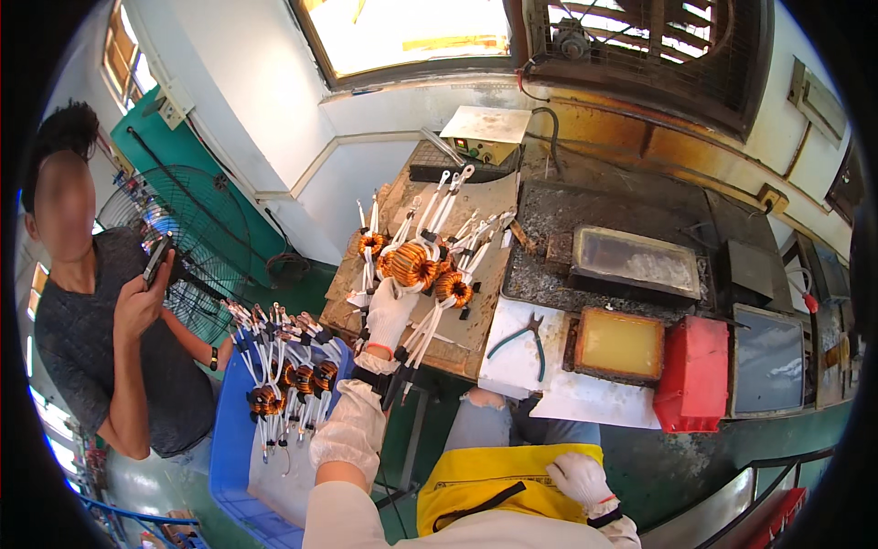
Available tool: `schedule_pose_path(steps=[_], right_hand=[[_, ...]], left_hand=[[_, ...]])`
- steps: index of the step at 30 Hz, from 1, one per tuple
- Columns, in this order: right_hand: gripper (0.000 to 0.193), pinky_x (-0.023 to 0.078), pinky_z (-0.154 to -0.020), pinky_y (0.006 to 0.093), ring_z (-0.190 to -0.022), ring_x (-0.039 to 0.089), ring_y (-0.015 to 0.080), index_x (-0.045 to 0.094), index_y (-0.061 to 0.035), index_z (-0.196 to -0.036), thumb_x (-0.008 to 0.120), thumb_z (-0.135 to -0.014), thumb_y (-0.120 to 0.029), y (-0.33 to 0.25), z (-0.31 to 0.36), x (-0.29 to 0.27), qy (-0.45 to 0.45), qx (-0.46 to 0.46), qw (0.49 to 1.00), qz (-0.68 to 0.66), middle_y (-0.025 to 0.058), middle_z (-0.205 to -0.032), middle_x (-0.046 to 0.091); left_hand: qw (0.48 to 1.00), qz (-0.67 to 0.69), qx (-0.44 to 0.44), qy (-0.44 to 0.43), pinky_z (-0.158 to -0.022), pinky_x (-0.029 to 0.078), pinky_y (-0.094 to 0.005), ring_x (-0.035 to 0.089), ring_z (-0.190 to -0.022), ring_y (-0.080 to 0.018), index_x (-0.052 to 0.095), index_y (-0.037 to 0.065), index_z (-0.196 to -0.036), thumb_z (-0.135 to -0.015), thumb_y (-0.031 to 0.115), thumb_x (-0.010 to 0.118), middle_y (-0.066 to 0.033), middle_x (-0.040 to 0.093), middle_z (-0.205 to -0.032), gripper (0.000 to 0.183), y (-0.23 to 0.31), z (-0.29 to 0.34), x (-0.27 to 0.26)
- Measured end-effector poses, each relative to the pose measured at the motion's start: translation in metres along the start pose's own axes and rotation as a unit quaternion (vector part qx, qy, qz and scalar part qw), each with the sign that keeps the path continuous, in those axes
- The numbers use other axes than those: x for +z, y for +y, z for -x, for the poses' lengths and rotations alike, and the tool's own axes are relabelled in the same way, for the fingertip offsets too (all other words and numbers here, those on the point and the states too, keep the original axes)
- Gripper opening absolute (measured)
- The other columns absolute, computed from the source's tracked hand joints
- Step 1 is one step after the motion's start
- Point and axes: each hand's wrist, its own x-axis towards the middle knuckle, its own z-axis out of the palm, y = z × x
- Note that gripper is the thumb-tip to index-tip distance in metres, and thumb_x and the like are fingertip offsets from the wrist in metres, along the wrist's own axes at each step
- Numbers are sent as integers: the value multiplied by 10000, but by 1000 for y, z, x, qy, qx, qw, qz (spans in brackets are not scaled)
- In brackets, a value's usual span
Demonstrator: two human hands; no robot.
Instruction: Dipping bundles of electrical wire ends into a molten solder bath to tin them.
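My left hand (386, 320), in a white knit glove, reaches over the near left edge of the wooden bench. Its fingers close on the lower edge of a ring-shaped copper-wound coil (410, 266); the fingertips are partly hidden. White sleeved leads with metal lugs stick out of this coil. Beside it on the board lie a smaller coil (371, 244) to the left and another coil (453, 288) to the right. My right hand (578, 478), also gloved, rests on the yellow apron (503, 471) over my lap, fingers loosely stretched and holding nothing.
A blue bin (233, 439) of similar coils stands at left, near a person (123, 311) holding a phone (157, 260). On the bench are pliers (523, 343), an amber-filled tray (620, 343), a rectangular metal pot (636, 263), a red bin (692, 373) and a control box (483, 137).
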Motion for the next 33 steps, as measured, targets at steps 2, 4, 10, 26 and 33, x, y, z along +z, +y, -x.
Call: schedule_pose_path(steps=[2,4,10,26,33], right_hand=[[316,500,-654,453,-715,624,339,633,-54,-750,551,-883,-328,-3,3,-5,12,10,999,-34,147,-741,627],[302,498,-660,453,-723,622,343,634,-50,-759,557,-881,-315,-3,-1,-17,10,8,999,-40,153,-749,626],[138,484,-700,410,-805,606,326,628,-81,-933,672,-820,-147,-32,-35,-94,206,-75,975,-29,124,-892,632],[673,381,-1000,461,-1133,531,304,500,-62,-1248,715,-610,-94,-33,-6,-206,294,-51,930,216,131,-1154,574],[540,457,-899,434,-1060,550,378,527,-55,-1189,640,-663,-8,42,19,-229,306,65,945,93,181,-1123,581]], left_hand=[[1000,24,16,-11,-753,508,-363,664,-862,-255,607,5,-1025,-746,213,704,-151,673,-925,361,-2,3,1],[999,11,31,-19,-808,477,-368,654,-902,-276,612,9,-1025,-740,239,723,-160,673,-930,383,39,29,-3],[986,-9,137,-97,-768,494,-374,665,-869,-274,634,19,-985,-743,312,746,-160,679,-919,396,106,87,8],[777,-168,555,-246,-680,476,-390,637,-772,-261,607,105,-814,-783,229,600,-80,640,-778,128,215,191,143],[734,-36,675,-67,-1001,437,-416,585,-1040,-266,623,70,-1053,-790,142,527,-112,608,-1032,289,231,192,200]])
